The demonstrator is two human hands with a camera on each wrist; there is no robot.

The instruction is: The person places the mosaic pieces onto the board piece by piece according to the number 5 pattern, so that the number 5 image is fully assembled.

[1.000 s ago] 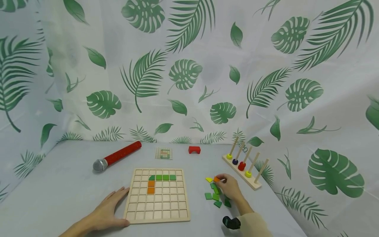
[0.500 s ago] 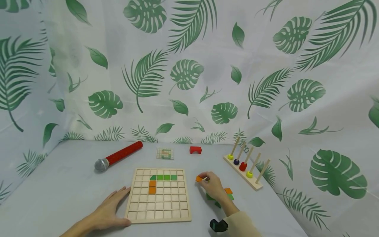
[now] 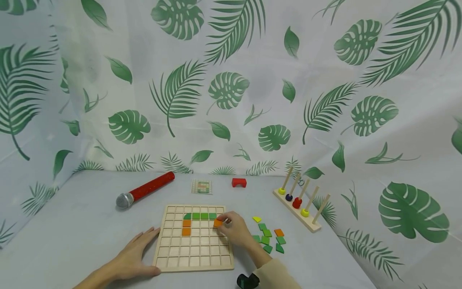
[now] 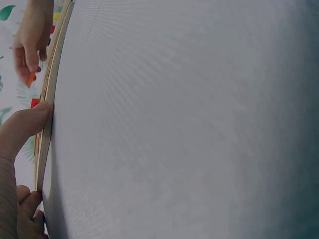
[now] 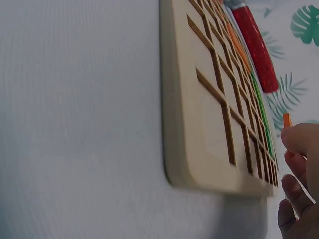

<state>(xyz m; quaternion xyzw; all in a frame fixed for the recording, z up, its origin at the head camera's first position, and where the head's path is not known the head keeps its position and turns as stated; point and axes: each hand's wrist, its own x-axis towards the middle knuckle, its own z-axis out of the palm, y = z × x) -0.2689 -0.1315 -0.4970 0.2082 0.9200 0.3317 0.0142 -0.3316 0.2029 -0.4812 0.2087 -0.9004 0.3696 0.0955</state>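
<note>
Right hand (image 3: 236, 229) pinches an orange tile (image 3: 217, 223) over the right part of the grid board (image 3: 195, 251), just right and near of the rightmost of the green tiles (image 3: 203, 216). Left hand (image 3: 131, 257), farther from the tile, touches the board's left edge, fingers extended.

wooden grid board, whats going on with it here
A person's right hand pinches an orange tile over the right side of the wooden grid board, while their left hand touches its left edge. Four green tiles and two placed orange tiles sit in it; loose tiles lie to its right.
</note>
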